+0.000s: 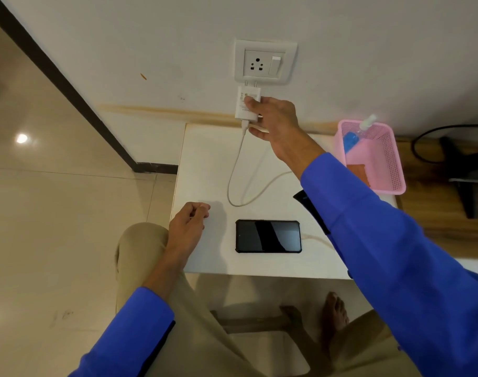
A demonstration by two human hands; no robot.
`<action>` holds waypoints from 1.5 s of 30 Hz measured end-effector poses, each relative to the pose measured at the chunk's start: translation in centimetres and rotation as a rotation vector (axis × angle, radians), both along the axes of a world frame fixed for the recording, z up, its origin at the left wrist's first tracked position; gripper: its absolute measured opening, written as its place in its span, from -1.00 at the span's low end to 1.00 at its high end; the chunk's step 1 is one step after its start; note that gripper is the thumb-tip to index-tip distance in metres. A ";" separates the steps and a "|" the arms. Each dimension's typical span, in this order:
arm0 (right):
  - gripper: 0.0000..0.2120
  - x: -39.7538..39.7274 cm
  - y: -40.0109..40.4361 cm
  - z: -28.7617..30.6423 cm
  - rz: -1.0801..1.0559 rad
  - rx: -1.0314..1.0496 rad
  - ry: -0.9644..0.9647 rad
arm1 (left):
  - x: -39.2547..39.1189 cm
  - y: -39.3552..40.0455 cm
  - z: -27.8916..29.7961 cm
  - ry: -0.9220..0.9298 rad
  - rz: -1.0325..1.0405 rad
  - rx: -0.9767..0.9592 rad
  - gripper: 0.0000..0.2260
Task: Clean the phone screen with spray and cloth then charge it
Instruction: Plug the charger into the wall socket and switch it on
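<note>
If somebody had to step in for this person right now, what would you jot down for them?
Right hand grips the white charger, its pins just below the wall socket, not yet in.
Left hand rests loosely curled on the table, holding nothing.
Phone lies flat on the table, screen dark, cable at its right end.
Spray bottle sits in the pink basket, so cleaning looks finished.
Left: plug in the charger; the switch may need flipping.

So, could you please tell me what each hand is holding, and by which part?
The right hand grips the charger by its body, near the cable end. The left hand holds nothing.
</note>
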State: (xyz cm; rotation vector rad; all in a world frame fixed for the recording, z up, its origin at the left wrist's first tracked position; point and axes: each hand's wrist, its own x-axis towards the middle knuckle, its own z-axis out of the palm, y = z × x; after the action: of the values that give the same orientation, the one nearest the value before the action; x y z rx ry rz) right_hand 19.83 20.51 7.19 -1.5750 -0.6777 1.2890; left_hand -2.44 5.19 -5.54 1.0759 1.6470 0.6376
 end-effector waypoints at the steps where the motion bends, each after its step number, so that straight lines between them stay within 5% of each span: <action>1: -0.78 0.1 0.2 0.1 -0.004 -0.005 -0.009 | 0.0 0.0 0.0 -0.006 0.004 -0.001 -0.82; 22: -0.85 1.4 2.9 1.2 -0.017 -0.045 -0.062 | 0.4 0.1 0.0 -0.018 0.021 -0.013 -0.82; 28: -0.67 1.1 2.9 1.4 -0.051 -0.057 0.000 | 0.3 0.1 0.1 -0.008 0.013 -0.011 -0.83; 45: -0.66 1.6 4.8 5.3 -0.033 -0.260 0.151 | 0.2 0.3 -0.6 -0.008 0.008 -0.004 -0.84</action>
State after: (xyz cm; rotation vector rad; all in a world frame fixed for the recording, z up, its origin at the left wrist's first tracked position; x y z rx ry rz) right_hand 21.47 25.31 12.51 -1.6669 -0.3998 1.5008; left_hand -2.21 5.47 -6.11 1.0630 1.6457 0.6427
